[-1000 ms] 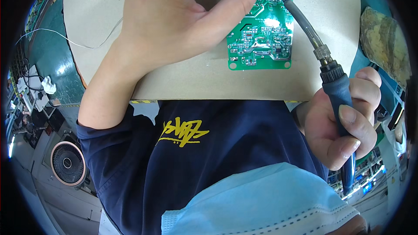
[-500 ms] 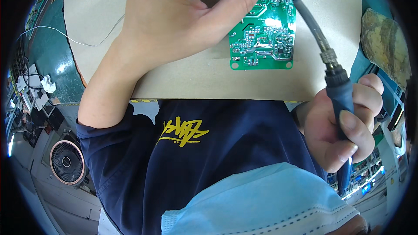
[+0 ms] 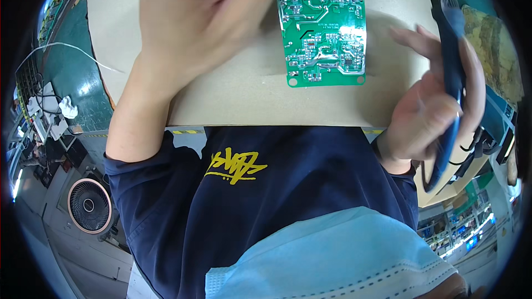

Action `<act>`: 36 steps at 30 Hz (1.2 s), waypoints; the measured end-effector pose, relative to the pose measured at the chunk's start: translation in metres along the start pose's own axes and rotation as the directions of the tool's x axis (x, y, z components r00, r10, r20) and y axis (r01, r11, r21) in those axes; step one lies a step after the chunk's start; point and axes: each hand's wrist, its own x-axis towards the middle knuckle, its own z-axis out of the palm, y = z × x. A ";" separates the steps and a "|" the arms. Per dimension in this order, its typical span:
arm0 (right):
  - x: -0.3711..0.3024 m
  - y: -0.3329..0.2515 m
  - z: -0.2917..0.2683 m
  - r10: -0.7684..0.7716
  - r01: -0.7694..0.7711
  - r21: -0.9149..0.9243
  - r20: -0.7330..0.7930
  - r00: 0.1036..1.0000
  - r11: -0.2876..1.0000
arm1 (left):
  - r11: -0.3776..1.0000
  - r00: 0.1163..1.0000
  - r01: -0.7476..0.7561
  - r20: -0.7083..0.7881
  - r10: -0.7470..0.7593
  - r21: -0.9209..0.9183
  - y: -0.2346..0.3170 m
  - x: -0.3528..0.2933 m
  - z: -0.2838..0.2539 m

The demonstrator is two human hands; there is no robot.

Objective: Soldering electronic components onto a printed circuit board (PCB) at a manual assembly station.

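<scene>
A green circuit board (image 3: 327, 27) with small soldered parts lies on a tan board (image 3: 233, 105), its far end cut off by the top edge of the view. My left hand (image 3: 202, 19), slightly blurred, is bent at the board's left side. Its thumb reaches the board's upper left edge; the other fingertips are hidden. In my right hand (image 3: 438, 99) is a soldering iron (image 3: 449, 39) with a blue handle, tilted upward. The fingers are loosely around the handle, and the iron's tip lies beyond the top edge, right of the board.
A thin pale wire (image 3: 77, 47) curves in from the left toward my left forearm. Beside the tan board on the right is a brownish patterned bundle (image 3: 490, 50). A round fan (image 3: 89, 205) stands at lower left, and crumpled white tissue (image 3: 67, 107) lies on the left.
The soldering iron has moved up and right, away from the circuit board, and my right fingers have loosened on its handle. My left hand has shifted left and up, uncovering more of the board.
</scene>
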 end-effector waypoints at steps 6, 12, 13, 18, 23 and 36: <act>0.001 0.002 0.015 -0.014 -0.008 0.174 0.125 0.992 0.985 | 0.794 0.899 -0.431 0.279 0.338 0.428 0.001 0.016 -0.012; 0.004 0.000 0.008 -0.120 0.063 0.232 0.240 0.963 0.971 | 0.562 0.950 -0.096 0.243 -0.194 0.821 0.040 -0.005 -0.004; 0.005 0.000 0.007 -0.113 0.057 0.259 0.204 0.973 0.964 | 0.532 0.946 -0.092 0.241 -0.217 0.842 0.043 -0.004 -0.002; 0.003 0.001 -0.016 -0.050 0.042 0.126 0.057 0.997 0.991 | 0.489 0.923 -0.191 0.325 -0.206 0.851 0.050 0.009 0.003; -0.001 0.011 -0.030 -0.030 0.029 0.163 0.003 1.000 0.986 | 0.313 0.896 -0.205 0.306 -0.321 0.927 0.047 0.008 0.008; 0.007 0.016 -0.038 -0.067 0.064 0.222 0.006 0.998 0.973 | 0.455 0.902 -0.315 0.412 -0.128 0.833 0.084 0.159 -0.027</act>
